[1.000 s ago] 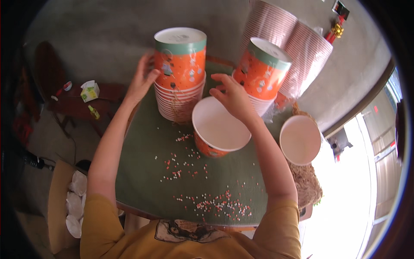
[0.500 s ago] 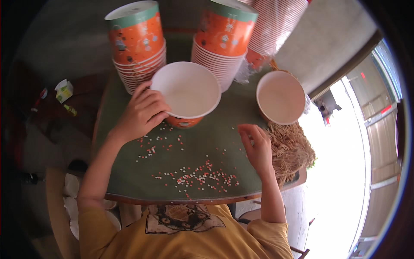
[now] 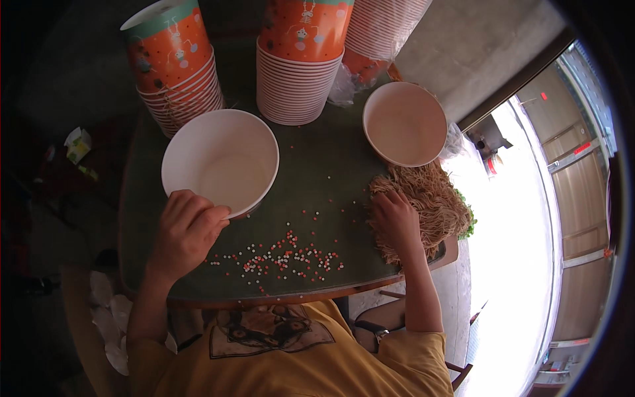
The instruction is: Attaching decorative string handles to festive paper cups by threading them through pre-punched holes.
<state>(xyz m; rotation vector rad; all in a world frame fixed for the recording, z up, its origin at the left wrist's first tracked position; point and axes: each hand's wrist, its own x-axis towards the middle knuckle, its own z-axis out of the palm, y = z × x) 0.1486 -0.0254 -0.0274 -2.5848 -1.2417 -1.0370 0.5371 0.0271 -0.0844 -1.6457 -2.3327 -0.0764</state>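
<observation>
My left hand is closed on the near rim of a large white-lined paper bucket, which stands on the left of the green table with its mouth tilted toward me. Bent loosely, the fingers of my right hand lie against the left edge of a shaggy brown stringy mat, apparently gripping nothing. A second paper bucket sits behind that mat. Many small red and white beads are scattered over the near part of the tabletop, between my two hands.
Nested orange-and-green paper buckets form tall stacks at the back left and back middle. Behind them stands another stack in clear plastic. The table's curved front edge runs close to my body. A bright doorway lies to the right.
The bucket in my left hand has come left and nearer me, away from the middle stack. My right hand has moved onto the shaggy mat's edge. The whole view has shifted slightly.
</observation>
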